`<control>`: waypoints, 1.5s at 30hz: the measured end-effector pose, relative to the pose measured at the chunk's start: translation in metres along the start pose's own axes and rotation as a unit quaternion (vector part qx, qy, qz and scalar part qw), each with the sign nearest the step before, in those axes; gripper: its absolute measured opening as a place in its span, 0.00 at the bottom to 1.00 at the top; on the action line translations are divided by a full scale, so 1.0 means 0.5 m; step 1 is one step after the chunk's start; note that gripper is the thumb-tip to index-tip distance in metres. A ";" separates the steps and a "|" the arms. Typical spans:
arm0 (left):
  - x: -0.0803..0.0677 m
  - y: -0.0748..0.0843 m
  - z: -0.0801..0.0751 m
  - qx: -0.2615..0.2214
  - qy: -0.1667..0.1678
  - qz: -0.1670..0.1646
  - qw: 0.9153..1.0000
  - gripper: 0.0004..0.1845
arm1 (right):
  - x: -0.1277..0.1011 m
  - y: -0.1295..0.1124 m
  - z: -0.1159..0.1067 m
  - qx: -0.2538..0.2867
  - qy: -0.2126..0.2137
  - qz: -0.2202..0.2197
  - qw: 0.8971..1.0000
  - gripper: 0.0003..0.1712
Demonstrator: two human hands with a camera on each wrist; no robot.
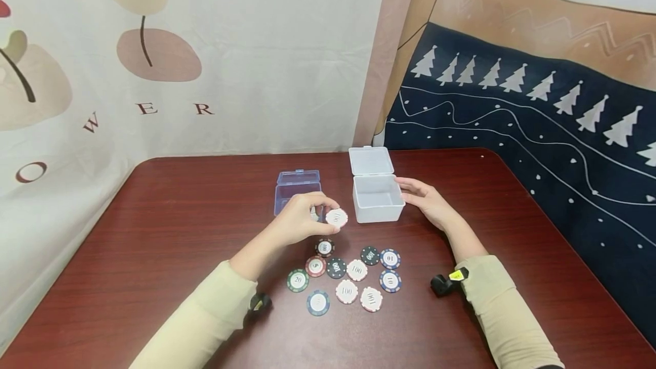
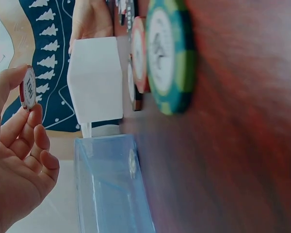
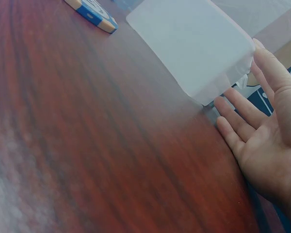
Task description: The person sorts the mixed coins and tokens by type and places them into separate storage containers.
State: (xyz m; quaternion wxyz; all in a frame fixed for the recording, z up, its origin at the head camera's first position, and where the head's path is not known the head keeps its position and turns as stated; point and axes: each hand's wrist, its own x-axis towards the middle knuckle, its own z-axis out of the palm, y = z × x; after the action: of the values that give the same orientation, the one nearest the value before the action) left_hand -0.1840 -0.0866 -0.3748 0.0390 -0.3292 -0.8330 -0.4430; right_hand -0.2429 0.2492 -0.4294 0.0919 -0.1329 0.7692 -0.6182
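Note:
My left hand [image 1: 302, 218] pinches a white poker chip [image 1: 336, 218] marked 100 between thumb and fingertips, above the table in front of the two boxes. In the left wrist view the same chip [image 2: 28, 87] stands on edge in that grip. My right hand [image 1: 425, 201] touches the right side of an open white plastic box [image 1: 379, 212], its fingers fairly straight along the wall. The right wrist view shows those fingers at the box's [image 3: 194, 48] corner. Behind the left hand stands an open blue translucent box [image 1: 284, 195]; a chip [image 2: 132, 163] lies in it, partly hidden.
Several loose chips lie in front of the boxes: a green 20 chip [image 1: 298, 281], a red 5 chip [image 1: 315, 266], blue 10 chips [image 1: 390, 281], black 100 chips [image 1: 336, 267] and white 100 chips [image 1: 371, 299]. The brown table [image 1: 179, 232] meets hanging cloths at its back.

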 end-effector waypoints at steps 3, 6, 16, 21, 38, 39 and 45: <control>0.013 0.001 0.004 -0.006 0.002 -0.004 1.000 0.17 | 0.000 -0.001 0.000 0.003 -0.002 0.003 1.000 0.30; 0.023 0.000 0.009 -0.011 0.001 -0.009 1.000 0.18 | -0.001 -0.004 0.001 0.008 -0.003 0.006 1.000 0.30; 0.062 0.000 0.038 -0.010 0.024 -0.023 0.999 0.17 | 0.001 -0.005 0.002 0.005 -0.003 0.007 1.000 0.30; 0.080 0.001 0.055 -0.014 0.037 -0.034 0.999 0.18 | 0.000 -0.004 0.000 0.006 -0.004 0.010 1.000 0.31; 0.135 0.010 0.100 -0.016 0.058 -0.059 0.996 0.18 | -0.002 -0.008 0.002 0.005 -0.008 0.011 1.000 0.31; 0.137 0.009 0.102 -0.015 0.058 -0.063 0.996 0.18 | -0.002 -0.008 0.002 0.005 -0.008 0.011 1.000 0.31; 0.150 0.007 0.110 0.004 0.058 -0.080 0.995 0.18 | -0.002 -0.008 0.002 -0.001 -0.006 0.013 1.000 0.31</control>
State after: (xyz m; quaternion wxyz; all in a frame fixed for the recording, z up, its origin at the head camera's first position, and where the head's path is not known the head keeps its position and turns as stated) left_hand -0.2279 -0.0047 -0.3788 0.0533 -0.2349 -0.8547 -0.4598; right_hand -0.2414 0.2476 -0.4258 0.1046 -0.1271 0.7706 -0.6156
